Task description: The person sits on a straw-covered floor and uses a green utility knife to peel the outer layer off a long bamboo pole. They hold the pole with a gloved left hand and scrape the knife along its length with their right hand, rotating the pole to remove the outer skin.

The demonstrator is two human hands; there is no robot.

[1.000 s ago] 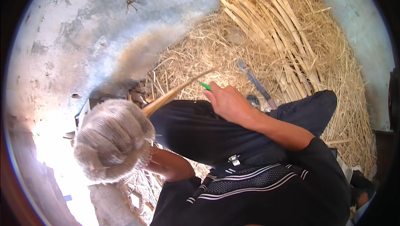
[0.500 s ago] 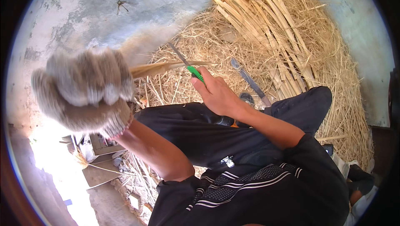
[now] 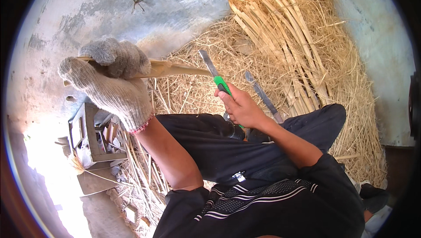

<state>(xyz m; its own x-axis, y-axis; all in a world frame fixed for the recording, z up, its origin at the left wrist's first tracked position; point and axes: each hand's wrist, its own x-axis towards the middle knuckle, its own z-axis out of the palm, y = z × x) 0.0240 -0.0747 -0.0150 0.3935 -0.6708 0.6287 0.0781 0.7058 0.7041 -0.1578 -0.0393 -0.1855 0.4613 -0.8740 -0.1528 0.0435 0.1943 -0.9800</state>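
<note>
My left hand (image 3: 112, 78), in a grey knitted glove, is closed round a pale bamboo strip (image 3: 171, 69). The strip sticks out to the right of the fist, and a short end shows past the fingers on the left. My bare right hand (image 3: 241, 106) grips a green-handled utility knife (image 3: 222, 84), its blade extended and pointing up and left. The blade crosses near the strip's right end; whether the two touch I cannot tell. Beyond the right hand, a long knife (image 3: 262, 94) with a dark blade lies on the straw-like shavings.
A heap of shavings (image 3: 210, 40) spreads over the floor against the walls. Several long pale strips (image 3: 289, 40) lie on it at the far right. At the lower left stands a wooden box (image 3: 94, 133) with odds and ends inside. My legs (image 3: 193, 137) are crossed below my hands.
My left hand has moved right and turned, and its fingers are now sharper. The right hand with the utility knife has shifted right and slightly down. The view has tilted a little.
</note>
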